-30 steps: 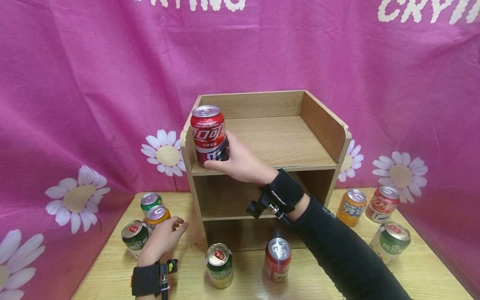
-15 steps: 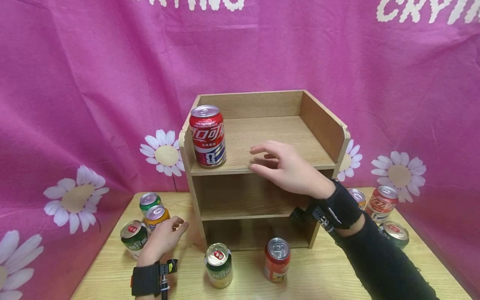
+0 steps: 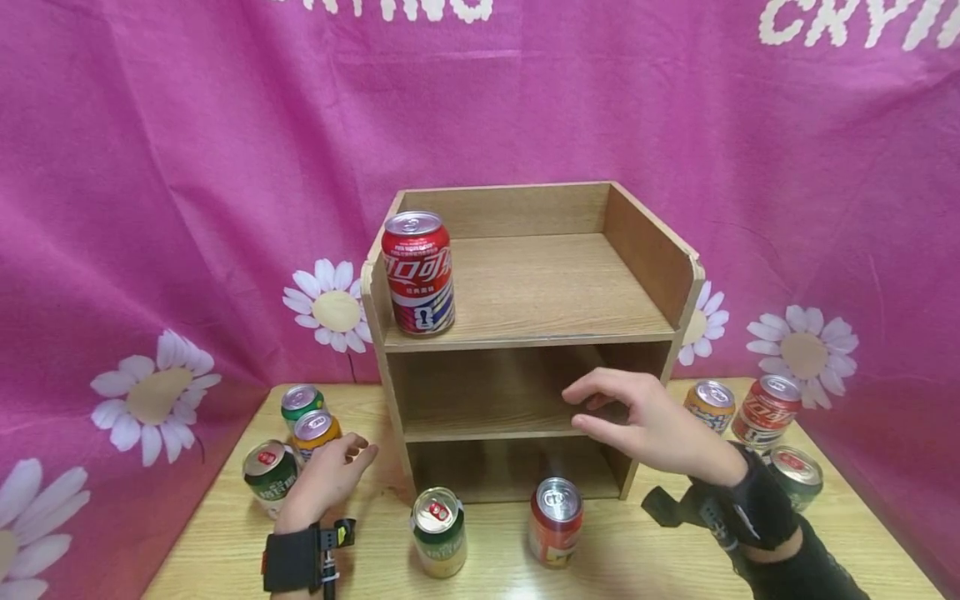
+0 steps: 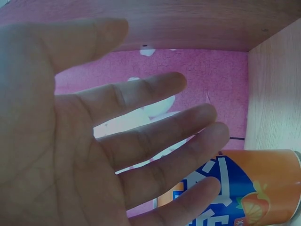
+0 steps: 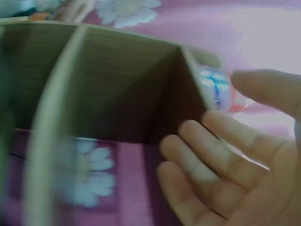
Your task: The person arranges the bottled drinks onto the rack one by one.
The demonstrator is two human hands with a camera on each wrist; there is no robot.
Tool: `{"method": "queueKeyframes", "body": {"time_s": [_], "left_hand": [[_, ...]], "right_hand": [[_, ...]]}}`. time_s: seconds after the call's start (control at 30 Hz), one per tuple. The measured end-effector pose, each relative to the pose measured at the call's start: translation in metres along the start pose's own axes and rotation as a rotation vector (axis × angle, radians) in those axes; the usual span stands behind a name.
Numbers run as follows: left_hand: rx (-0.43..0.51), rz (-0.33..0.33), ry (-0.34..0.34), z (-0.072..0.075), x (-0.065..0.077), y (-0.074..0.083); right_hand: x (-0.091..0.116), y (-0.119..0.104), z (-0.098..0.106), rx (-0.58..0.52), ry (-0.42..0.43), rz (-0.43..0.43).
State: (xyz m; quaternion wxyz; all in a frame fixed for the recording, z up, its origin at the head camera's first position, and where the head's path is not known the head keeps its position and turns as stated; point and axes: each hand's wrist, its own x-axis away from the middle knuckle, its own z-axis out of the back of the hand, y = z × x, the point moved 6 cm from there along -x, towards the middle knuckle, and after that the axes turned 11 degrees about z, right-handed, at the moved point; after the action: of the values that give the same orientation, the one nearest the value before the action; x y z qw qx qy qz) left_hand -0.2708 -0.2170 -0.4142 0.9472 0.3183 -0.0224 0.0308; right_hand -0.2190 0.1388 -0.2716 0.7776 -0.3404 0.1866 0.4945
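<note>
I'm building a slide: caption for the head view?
Red can atop the wooden shelf, right hand empty, more cans on the table.

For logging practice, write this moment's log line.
left hand: empty, near orange cylindrical metal can; right hand: empty; red cylindrical metal can: upright atop brown wooden shelf

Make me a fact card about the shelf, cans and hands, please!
Shelf: wooden, three levels
Top: red cola can, upright, left side
Table, left: lime-green can, left orange can, dark green can
Table, front: front green can, front red can
Table, right: right orange can, right red can, right green can
Left hand: holding nothing, near left orange can
Right hand: holding nothing, in front of shelf
</note>
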Motion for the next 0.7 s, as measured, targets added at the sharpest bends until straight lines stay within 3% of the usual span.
{"method": "queueKeyframes", "body": {"time_s": [0.17, 0.33, 0.47, 0.6, 0.7], "left_hand": [[-0.005, -0.002, -0.01, 0.001, 0.0, 0.0], [-0.004, 0.0, -0.004, 0.0, 0.0, -0.001], [-0.005, 0.005, -0.015, 0.0, -0.001, 0.0], [-0.006, 0.01, -0.008, 0.0, -0.001, -0.001], [-0.007, 0.016, 0.002, 0.0, -0.001, -0.003]], "right_hand": [[0.048, 0.031, -0.037, -0.157, -0.12, -0.219], [0.097, 0.058, -0.074, -0.346, -0.181, -0.419], [0.116, 0.069, -0.1, -0.476, -0.2, -0.468], [0.12, 0.076, -0.12, -0.59, -0.189, -0.471], [0.121, 0.08, -0.133, -0.582, -0.181, -0.437]]}}
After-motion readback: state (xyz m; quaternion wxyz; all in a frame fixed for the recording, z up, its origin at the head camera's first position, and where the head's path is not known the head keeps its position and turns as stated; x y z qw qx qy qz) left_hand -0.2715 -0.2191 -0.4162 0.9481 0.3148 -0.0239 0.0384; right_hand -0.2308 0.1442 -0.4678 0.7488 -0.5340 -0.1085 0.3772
